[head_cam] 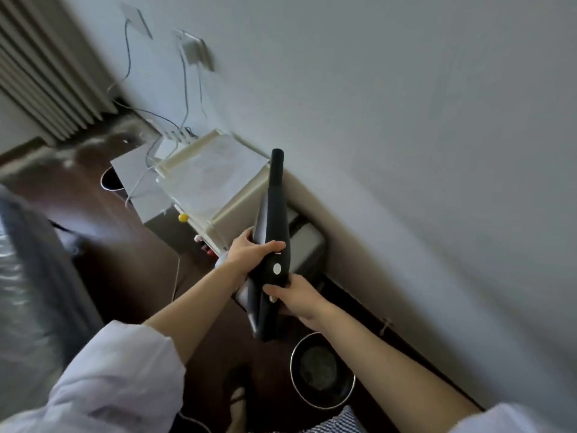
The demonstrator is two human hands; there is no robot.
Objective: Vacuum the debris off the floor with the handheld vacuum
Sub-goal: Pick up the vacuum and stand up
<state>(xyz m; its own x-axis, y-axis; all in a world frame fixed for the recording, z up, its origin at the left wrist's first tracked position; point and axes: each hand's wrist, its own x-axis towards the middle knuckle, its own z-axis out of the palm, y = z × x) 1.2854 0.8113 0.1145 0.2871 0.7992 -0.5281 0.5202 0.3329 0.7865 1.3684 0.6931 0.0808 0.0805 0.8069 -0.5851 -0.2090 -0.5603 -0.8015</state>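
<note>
A black handheld vacuum [272, 214] is held up in mid-air, with its narrow nozzle pointing away toward the wall. My left hand [249, 254] grips the vacuum's body at its middle, fingers wrapped over the top. My right hand [295, 296] holds the handle end lower down, thumb near a round white button [277, 269]. The dark wood floor [131, 251] lies below; no debris is clearly visible on it.
A white plastic storage box [212, 179] and grey boxes [140, 182] stand along the white wall [406, 120]. A round metal bin [321, 370] sits on the floor below my hands. Cables hang from wall sockets [195, 53]. Curtains hang at upper left, bedding at left.
</note>
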